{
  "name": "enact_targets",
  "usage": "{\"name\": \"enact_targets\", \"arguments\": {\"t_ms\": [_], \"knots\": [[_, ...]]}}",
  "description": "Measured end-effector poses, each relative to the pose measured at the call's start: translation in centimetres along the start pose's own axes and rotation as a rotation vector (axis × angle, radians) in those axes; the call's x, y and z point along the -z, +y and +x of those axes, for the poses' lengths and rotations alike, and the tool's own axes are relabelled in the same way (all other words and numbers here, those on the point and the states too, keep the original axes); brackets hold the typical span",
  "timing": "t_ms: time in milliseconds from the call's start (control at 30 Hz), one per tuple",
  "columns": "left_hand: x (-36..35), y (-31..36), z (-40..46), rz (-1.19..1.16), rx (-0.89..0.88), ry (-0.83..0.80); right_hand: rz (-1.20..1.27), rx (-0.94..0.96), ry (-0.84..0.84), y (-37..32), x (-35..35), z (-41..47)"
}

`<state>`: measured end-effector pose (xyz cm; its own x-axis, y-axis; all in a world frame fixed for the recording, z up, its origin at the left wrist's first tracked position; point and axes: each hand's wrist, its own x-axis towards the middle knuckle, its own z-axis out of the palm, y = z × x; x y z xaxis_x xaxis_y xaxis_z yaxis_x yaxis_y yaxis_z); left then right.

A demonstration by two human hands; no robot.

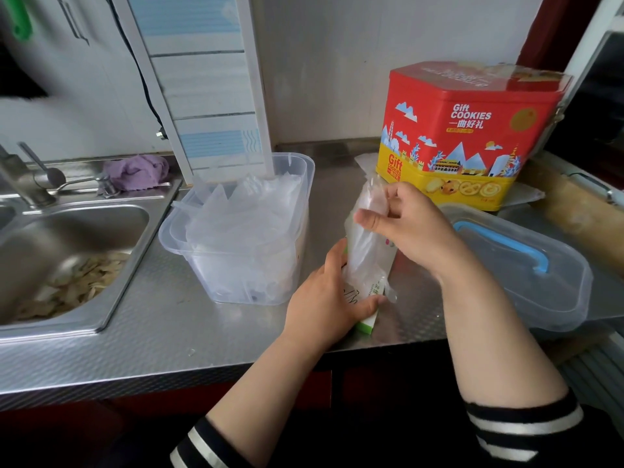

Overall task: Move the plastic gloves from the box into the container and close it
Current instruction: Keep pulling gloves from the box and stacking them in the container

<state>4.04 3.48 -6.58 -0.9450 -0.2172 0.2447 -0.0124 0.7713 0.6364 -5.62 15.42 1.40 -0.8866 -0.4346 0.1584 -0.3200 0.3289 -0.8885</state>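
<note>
Left hand (324, 298): lower centre of the frame, fingers curled round the glove box, thumb pressed on its near end.
Right hand (401, 224): centre of the frame, above the box, fingers and thumb pinching a bunch of gloves.
Box (366, 319): small white and green carton lying on the surface, held by the left hand; its far end is hidden behind the plastic.
Plastic gloves (366, 248): a clear, crumpled bunch stretched upward from the box to the right hand; it seems to be several gloves, though the film is too sheer to count.
Container (236, 231): clear plastic tub left of centre, just beside the left hand, open at the top and already heaped with clear gloves (243, 211).
Lid (526, 265): clear, with a blue handle, lying at the right of the frame, partly past the edge of the surface.
Surface (175, 332): dimpled steel counter running across the middle of the frame.
Cookie tin (466, 136): red and yellow, upper right, behind the right hand.
Sink (67, 251): steel basin at the left, with pale scraps in the bottom.
Cloth (138, 172): purple, bunched behind the sink near the tap (20, 177).
Sleeves (516, 423): black with white stripes, at the bottom of the frame.
</note>
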Motion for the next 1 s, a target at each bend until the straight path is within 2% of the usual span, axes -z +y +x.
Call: {"name": "enact_targets", "arguments": {"t_ms": [67,133,300,400,500,600,767,867,1000], "knots": [[-0.1,0.0,-0.1,0.014,0.004,0.008,-0.207,-0.1,-0.171,0.2,0.8,0.1],[-0.1,0.1,-0.3,0.032,0.01,0.014,-0.208,-0.075,-0.18,0.8,0.9,0.2],[0.0,0.1,0.0,0.052,0.018,0.001,-0.051,0.129,0.064,0.9,-1.1,-0.3],[0.1,0.2,0.2,0.061,0.014,-0.015,-0.106,0.233,0.329,1.2,-1.8,-0.3],[0.0,0.2,0.0,0.082,0.02,-0.023,-0.164,0.335,0.508,0.9,-1.5,0.2],[0.1,0.2,0.0,0.099,0.031,-0.017,-0.234,0.401,0.543,0.1,-0.7,1.0],[0.4,0.6,0.0,0.127,0.034,-0.038,-0.497,0.439,0.565,-1.0,1.2,1.8],[0.5,0.8,0.1,0.173,0.054,-0.052,-0.423,0.44,0.655,-1.4,1.5,2.0],[0.5,1.2,0.1,0.236,0.078,-0.065,-0.066,0.43,0.695,-3.9,2.6,1.5]]}}
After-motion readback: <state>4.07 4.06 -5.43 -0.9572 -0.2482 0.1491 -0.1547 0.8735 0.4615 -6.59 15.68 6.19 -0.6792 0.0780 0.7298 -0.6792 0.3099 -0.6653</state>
